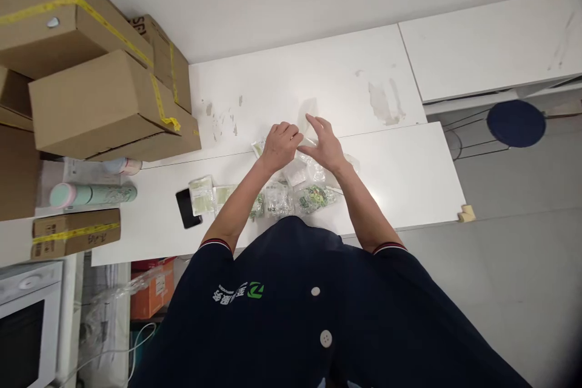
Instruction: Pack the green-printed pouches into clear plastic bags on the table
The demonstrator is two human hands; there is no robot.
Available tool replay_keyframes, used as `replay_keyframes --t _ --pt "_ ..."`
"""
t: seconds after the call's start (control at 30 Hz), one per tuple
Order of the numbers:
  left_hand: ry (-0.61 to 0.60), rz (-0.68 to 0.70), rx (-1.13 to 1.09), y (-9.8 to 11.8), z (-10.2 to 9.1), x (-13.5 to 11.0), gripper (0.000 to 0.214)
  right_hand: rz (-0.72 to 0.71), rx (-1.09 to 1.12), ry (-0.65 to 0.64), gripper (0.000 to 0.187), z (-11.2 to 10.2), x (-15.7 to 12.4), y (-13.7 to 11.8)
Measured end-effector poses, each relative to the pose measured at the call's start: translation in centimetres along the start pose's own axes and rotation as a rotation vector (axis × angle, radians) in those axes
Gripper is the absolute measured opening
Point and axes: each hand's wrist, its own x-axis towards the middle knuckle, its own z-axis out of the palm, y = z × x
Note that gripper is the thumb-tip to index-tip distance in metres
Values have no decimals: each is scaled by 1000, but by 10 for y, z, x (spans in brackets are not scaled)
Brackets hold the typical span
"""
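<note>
clear bag pinched by my left hand and right hand; i'd hold it taut above the desk.

White table bare across its right half to the right edge, far edge open past the middle, stacked cardboard boxes walling the far left corner, packets and a black phone crowding the near edge's middle, bottle lying by the left edge
</note>
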Motion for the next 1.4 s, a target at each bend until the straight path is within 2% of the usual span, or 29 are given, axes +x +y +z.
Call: replay_keyframes --t 0.07,0.1,0.13,0.2,0.23,0.27,0.3,0.37,0.43,0.47,0.57,0.63,0.7,0.83,1.0,1.1,1.2,1.27,1.3,1.33,1.37,1.4 --pt "31 -26 -52 -10 -7 -1 19 -37 -66 10 52 3 13 -8" --pt "72 -97 -77 -18 -6 -5 19 -47 -94 29 44 2 18 -7" --pt "118 -208 -98 -28 -3 -11 21 -47 -124 60 38 -2 23 -4" --pt "157 -520 -137 -49 12 -31 26 8 -205 144 33 -15 31 10" --pt "110 -694 -158 -59 22 -42 26 55 -254 178 32 -23 35 19" --pt "-14 -846 -192 -66 33 -54 23 101 -305 195 32 -31 39 29" --pt "-158 -957 -244 -72 46 -65 21 130 -348 188 32 -38 44 40" --pt "-345 -1088 -428 -75 70 -82 37 125 -409 110 32 -45 52 61" --pt "-372 -1151 -577 -73 91 -89 49 66 -447 -23 34 -43 58 80" --pt "-347 -1160 -616 -70 99 -89 46 39 -465 -95 37 -39 59 88" --pt "-248 -1095 -566 -67 109 -82 32 10 -495 -248 53 -23 52 103" --pt "-177 -987 -435 -69 102 -77 30 31 -467 -263 58 -10 42 104" --pt "-84 -833 -283 -71 87 -73 28 49 -382 -242 56 3 32 98" --pt "97 -584 -115 -69 43 -63 27 -17 -136 -199 60 25 23 63" --pt "239 -358 -142 -48 -5 -44 32 -184 -59 -113 95 32 35 -1" --pt "249 -250 -198 -33 -14 -44 36 -238 -77 -85 82 25 37 -21" --pt "272 -288 -257 -20 1 -65 37 -199 0 -85 58 9 16 -18" --pt "187 -362 -266 -9 25 -92 36 -81 79 -32 47 -7 -11 -7" --pt "69 -382 -245 -2 40 -107 35 8 115 17 44 -15 -28 0" --pt "-107 -362 -220 7 55 -123 33 110 143 67 42 -23 -46 9" --pt "-293 -306 -187 15 71 -138 36 215 167 111 39 -31 -64 18" --pt "-425 -251 -136 24 87 -151 47 322 188 150 36 -37 -82 26"
